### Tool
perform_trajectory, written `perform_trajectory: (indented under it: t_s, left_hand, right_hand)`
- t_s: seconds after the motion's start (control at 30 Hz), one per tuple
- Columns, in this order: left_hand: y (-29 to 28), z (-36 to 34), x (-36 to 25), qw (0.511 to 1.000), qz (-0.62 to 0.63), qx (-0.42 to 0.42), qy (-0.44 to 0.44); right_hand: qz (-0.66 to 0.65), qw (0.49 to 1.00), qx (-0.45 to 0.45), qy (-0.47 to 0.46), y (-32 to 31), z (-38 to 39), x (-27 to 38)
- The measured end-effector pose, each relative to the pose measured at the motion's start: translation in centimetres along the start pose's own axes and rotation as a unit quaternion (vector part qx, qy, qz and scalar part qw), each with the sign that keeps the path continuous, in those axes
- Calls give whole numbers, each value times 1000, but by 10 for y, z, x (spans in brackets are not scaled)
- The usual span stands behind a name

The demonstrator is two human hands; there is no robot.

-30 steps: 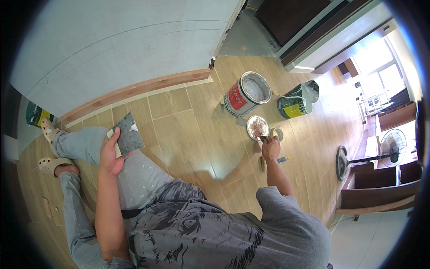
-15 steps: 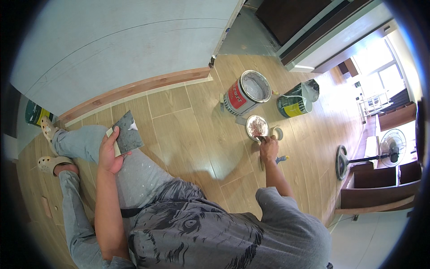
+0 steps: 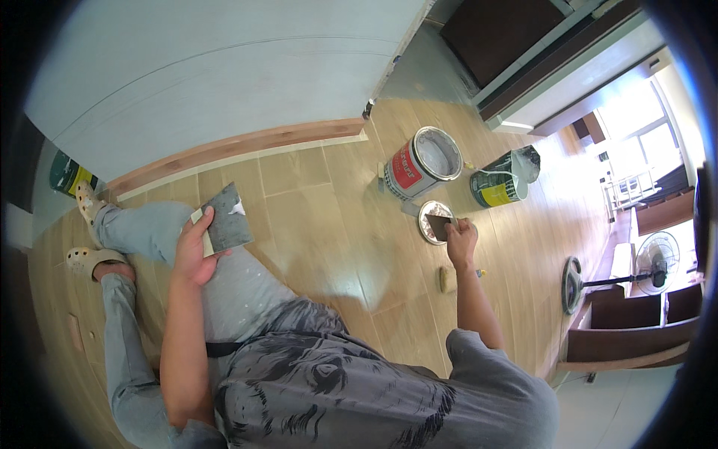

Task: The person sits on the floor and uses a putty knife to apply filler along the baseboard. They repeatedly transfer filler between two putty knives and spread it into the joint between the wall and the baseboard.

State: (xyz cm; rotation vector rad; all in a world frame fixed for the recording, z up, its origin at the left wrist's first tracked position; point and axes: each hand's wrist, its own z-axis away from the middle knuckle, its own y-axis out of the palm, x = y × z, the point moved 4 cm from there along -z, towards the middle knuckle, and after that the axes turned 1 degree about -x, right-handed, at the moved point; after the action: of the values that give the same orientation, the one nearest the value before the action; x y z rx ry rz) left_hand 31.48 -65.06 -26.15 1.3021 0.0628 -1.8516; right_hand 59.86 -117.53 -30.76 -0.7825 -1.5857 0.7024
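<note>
A flat dark-grey plate [image 3: 230, 221] with a cream strip along one edge is gripped by my left hand [image 3: 194, 251] above my thigh. A small dab of white paste clings to the plate's far corner. My right hand [image 3: 462, 243] pinches a putty knife [image 3: 439, 227] with a dark, wide blade. The blade lies over a round, shallow container [image 3: 424, 217] of whitish paste on the floor, hiding part of the paste. Just beyond it stands a large open can [image 3: 404, 170] with a red label and grey residue inside.
A dark green pail [image 3: 495, 194] with a yellow band stands right of the can. Near my right forearm lies a tan block [image 3: 448, 280]. A pale panel [image 3: 224, 82] with a wooden base strip rises ahead. A fan [image 3: 656, 262] stands at far right.
My right hand has shifted slightly right, and the knife's dark blade now shows flat over the paste. My left hand keeps the plate in much the same pose. The view has shifted a little.
</note>
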Motion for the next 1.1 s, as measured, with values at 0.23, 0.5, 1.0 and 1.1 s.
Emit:
perform_trajectory:
  t_s: [0.23,0.5,1.0,1.1]
  left_hand:
    - [20,4,7,999,-10,-12,-31]
    - [92,6,23,993,53,83,-67]
    - [28,-9,33,998,20,34,-44]
    - [31,-19,42,999,23,22,-43]
  right_hand:
    - [-255,965,46,-23,-19,-3,122]
    - [-352,914,126,-156,-30,20,244]
    - [-298,880,298,219,158,24,69]
    - [-367,839,314,251,185,32,48]
